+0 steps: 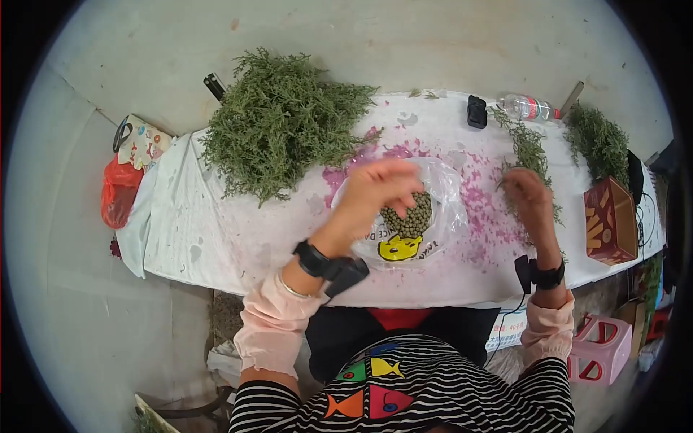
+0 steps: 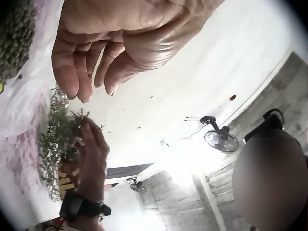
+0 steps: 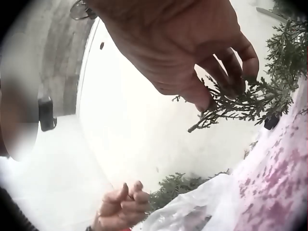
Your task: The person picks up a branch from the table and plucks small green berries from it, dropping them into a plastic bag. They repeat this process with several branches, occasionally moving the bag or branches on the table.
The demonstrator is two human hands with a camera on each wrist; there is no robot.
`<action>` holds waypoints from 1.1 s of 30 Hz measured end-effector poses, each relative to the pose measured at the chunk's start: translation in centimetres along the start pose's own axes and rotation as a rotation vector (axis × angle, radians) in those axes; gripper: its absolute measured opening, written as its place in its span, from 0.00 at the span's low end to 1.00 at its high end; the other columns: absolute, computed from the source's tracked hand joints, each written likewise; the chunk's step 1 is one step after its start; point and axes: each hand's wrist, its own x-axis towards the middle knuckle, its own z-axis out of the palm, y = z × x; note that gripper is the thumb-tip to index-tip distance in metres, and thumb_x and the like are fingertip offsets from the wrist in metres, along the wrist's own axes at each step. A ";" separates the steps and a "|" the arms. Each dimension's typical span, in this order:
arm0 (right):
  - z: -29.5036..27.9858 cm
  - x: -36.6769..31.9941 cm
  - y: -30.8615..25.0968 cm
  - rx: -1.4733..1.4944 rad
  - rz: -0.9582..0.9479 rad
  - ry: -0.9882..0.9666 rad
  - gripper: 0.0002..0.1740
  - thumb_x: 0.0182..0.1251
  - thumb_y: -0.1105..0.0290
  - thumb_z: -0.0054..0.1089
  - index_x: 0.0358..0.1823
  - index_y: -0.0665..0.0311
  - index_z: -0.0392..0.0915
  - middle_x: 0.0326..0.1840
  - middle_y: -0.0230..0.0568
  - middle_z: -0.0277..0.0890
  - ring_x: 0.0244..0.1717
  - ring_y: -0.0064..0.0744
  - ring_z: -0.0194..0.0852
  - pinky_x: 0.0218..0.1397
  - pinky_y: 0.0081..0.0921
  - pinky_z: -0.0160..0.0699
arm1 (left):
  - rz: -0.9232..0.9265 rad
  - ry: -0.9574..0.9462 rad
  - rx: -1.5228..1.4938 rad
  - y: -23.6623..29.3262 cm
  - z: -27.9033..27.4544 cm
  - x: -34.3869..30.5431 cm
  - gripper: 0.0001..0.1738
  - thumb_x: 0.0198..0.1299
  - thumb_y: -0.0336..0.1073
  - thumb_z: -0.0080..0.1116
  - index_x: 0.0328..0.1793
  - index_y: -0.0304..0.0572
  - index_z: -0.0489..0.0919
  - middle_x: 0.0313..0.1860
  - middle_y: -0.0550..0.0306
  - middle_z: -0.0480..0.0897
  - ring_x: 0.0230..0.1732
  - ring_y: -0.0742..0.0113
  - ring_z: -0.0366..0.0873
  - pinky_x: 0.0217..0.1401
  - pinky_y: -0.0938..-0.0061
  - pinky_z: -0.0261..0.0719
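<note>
My left hand [image 1: 379,189] hovers over a clear plastic bag [image 1: 449,189] holding small round green berries [image 1: 413,216]. Its fingers [image 2: 72,79] are loosely bent, with nothing between them in the left wrist view. On the right, my right hand [image 1: 533,193] pinches a green conifer sprig [image 3: 226,108] near its cut stem, thumb on one side and fingers on the other. Leafy tips of the sprig point away from the palm. More cut greenery [image 1: 529,144] lies on the cloth just beyond the right hand. A yellow cartoon print [image 1: 400,248] marks the bag's front.
A large heap of conifer branches [image 1: 281,123] covers the table's back left. Along the back lie a black device [image 1: 476,112] and a plastic bottle [image 1: 530,107]. To the right are another green bunch [image 1: 598,141] and a red-brown box [image 1: 603,224]. Pink stains mark the white cloth [image 1: 216,238].
</note>
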 end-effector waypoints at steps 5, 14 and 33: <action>-0.1 0.5 -0.1 -0.067 -0.060 -0.074 0.08 0.58 0.74 0.56 0.40 0.66 0.77 0.39 0.45 0.76 0.39 0.43 0.75 0.41 0.30 0.72 | -0.142 -0.177 0.121 -4.4 1.7 -0.2 0.14 0.56 0.29 0.58 0.49 0.33 0.77 0.36 0.54 0.82 0.28 0.75 0.78 0.27 0.83 0.76; -1.1 0.8 -2.8 0.832 0.352 0.127 0.11 0.65 0.68 0.53 0.37 0.70 0.78 0.35 0.33 0.78 0.29 0.18 0.71 0.32 0.18 0.71 | -0.113 -0.165 0.050 -7.2 2.0 1.3 0.16 0.57 0.32 0.58 0.51 0.33 0.76 0.38 0.52 0.82 0.29 0.73 0.78 0.28 0.82 0.76; 4.7 2.4 -4.3 0.489 -0.139 -0.328 0.20 0.59 0.67 0.60 0.53 0.60 0.73 0.50 0.38 0.73 0.33 0.29 0.74 0.34 0.24 0.74 | -0.237 -0.146 0.038 -7.9 1.1 0.8 0.13 0.56 0.30 0.60 0.47 0.34 0.76 0.27 0.57 0.80 0.22 0.74 0.73 0.27 0.81 0.73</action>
